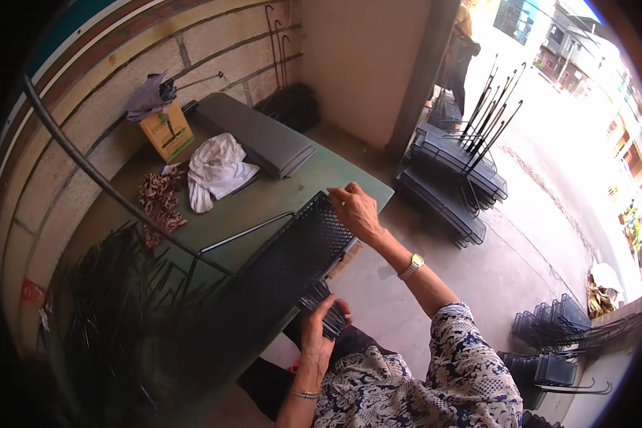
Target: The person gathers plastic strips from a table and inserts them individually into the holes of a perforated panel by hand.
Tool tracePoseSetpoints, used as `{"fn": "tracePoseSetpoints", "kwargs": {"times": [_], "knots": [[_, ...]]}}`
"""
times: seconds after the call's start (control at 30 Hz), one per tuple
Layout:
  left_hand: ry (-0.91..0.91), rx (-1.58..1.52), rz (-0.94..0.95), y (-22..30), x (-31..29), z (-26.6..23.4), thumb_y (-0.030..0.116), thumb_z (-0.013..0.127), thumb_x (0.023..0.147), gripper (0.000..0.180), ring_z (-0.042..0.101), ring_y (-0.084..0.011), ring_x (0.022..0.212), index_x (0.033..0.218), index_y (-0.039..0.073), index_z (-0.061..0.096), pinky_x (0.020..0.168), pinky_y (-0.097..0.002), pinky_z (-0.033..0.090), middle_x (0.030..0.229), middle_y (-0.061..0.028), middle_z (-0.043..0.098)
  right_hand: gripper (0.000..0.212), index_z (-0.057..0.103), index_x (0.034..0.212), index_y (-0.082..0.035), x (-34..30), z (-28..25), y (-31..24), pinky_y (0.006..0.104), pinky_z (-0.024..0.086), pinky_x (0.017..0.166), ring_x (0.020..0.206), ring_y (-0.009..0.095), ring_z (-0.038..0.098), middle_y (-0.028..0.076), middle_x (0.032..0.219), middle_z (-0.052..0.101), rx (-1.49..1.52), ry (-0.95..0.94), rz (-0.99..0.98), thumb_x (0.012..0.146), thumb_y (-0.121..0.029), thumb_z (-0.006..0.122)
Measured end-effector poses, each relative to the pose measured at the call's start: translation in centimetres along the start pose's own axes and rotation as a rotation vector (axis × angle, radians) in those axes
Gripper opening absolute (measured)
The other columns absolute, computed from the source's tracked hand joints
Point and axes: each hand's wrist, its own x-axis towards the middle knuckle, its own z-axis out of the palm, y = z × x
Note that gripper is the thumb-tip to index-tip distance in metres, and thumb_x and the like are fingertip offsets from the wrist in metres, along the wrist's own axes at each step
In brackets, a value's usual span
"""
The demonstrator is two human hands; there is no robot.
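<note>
A long black mesh tray point(296, 239) lies at an angle along the right edge of the green table point(364, 187). My right hand point(357, 212) is at the tray's far corner, fingers bent and pinched together; what lies between the fingertips is too small to make out. Close to the tray's near side, my left hand point(319, 328) is closed around a bundle of thin black metal pieces point(324, 308). A bent black metal rod point(246, 232) rests on the table beside the tray.
A grey sheet stack point(253, 132), white cloth point(221, 167), brown patterned cloth point(160, 203) and yellow box point(167, 132) are on the table. Thin black pieces point(114, 314) heap at left. Black mesh racks point(449, 175) with upright hooked rods stand on the floor; more racks point(553, 324) lie right.
</note>
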Motion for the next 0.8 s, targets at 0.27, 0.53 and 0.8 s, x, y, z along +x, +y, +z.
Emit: {"fn": "tracePoseSetpoints", "kwargs": {"times": [0.27,0.53,0.8], "knots": [[0.04,0.007,0.04,1.0,0.0,0.6,0.02,0.065,0.087,0.014,0.065,-0.016,0.067,0.089,0.006,0.063,0.058,-0.0317,0.053,0.075,-0.0071,0.066,0.017,0.068,0.09,-0.01,0.2,-0.6,0.2,0.0455,0.048,0.067,0.077,0.036,0.06,0.017,0.088,0.06,0.011,-0.021,0.02,0.088,-0.022,0.057],[0.059,0.045,0.048,1.1,0.1,1.6,0.018,0.066,0.086,0.013,0.066,-0.0166,0.066,0.09,0.007,0.064,0.055,-0.0309,0.052,0.075,-0.0075,0.068,0.024,0.071,0.104,-0.013,0.3,0.3,1.3,0.0402,0.048,0.072,0.084,0.03,0.06,0.014,0.086,0.059,-0.266,-0.265,0.013,0.086,-0.025,0.063],[0.06,0.077,0.099,1.3,0.5,0.5,0.019,0.068,0.084,0.015,0.067,-0.0181,0.068,0.095,0.009,0.063,0.055,-0.0311,0.053,0.077,-0.0077,0.067,0.036,0.063,0.11,0.001,-2.3,-6.5,-5.3,0.0306,0.049,0.069,0.078,0.015,0.059,0.008,0.087,0.063,0.544,-0.806,0.227,0.091,-0.03,0.063]]}}
